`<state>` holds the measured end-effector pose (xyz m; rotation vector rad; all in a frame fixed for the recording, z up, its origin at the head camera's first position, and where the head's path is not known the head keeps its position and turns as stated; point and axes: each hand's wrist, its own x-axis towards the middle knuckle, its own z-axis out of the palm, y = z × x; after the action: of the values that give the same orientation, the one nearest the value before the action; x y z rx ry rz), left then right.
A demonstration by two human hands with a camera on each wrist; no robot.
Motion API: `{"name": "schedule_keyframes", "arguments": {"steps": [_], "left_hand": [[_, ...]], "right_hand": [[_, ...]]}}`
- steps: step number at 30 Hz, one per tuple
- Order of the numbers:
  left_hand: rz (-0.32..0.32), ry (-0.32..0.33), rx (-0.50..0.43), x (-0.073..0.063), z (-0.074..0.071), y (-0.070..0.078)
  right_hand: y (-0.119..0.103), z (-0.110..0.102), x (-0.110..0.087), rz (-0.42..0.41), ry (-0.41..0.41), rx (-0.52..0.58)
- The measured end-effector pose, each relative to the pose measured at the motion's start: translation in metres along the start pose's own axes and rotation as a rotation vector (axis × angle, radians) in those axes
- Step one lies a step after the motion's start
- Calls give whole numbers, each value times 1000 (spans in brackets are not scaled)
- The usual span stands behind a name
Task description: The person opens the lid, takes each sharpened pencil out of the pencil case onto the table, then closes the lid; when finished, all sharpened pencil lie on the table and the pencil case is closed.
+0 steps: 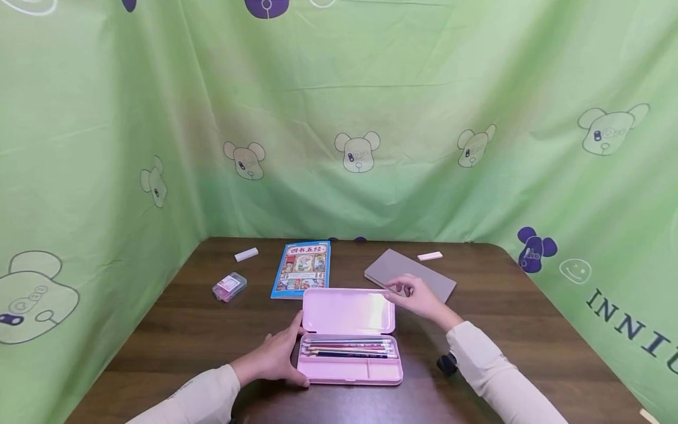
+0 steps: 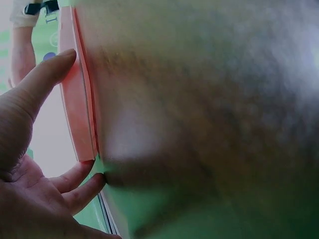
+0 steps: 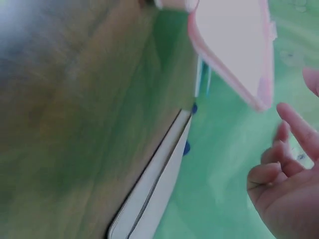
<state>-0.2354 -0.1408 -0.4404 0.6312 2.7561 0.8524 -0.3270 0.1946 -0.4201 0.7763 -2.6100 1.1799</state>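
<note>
Pink plastic in head view: pencil case (image 1: 336,370) open on table (image 1: 185,333), gripped at its left end by left hand (image 1: 272,356), with right hand (image 1: 418,297) near raised lid (image 1: 344,311). Left wrist: thumb against case front. Right wrist: fingers loosely bent, holding nothing, just off lid corner. Probably mid lid-handling; next, calls for steadying case, guiding lid.

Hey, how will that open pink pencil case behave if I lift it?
The pencil case has crisp, straight-edged walls, so it's probably stiff. Its lid stands raised on a hinge and may swing. The pencils look loose in their compartment, so they'd likely slide or roll if tilted.
</note>
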Motion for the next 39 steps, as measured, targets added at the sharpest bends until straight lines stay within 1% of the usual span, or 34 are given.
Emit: {"name": "schedule_keyframes", "arguments": {"steps": [1,2,5,8,11,14,18,22,30,35,39], "left_hand": [[-2,0,2,0,0,0],[-4,-3,4,0,0,-1],[-6,-14,13,1,0,-3],[-15,-21,10,2,-1,-3],[-33,-29,5,3,-3,-2],[-47,-44,3,4,-5,-1],[-50,-68,-1,5,-6,1],[-59,-82,-5,5,-5,2],[-76,-81,-8,3,-6,2],[-75,-80,-6,4,-7,3],[-70,-80,-4,4,-7,3]], "right_hand": [[-3,-2,-5,-12,-4,-2],[-7,-4,-11,-16,-24,-7],[-15,-5,-27,-36,-157,-50],[-20,-3,-38,-55,-305,-158],[-23,3,-40,-82,-371,-277],[-22,9,-39,-99,-391,-373],[-20,14,-39,-105,-404,-420],[-20,17,-38,-117,-412,-421],[-29,24,-35,-142,-445,-424],[-28,27,-33,-180,-467,-416],[-27,28,-33,-189,-481,-403]]}}
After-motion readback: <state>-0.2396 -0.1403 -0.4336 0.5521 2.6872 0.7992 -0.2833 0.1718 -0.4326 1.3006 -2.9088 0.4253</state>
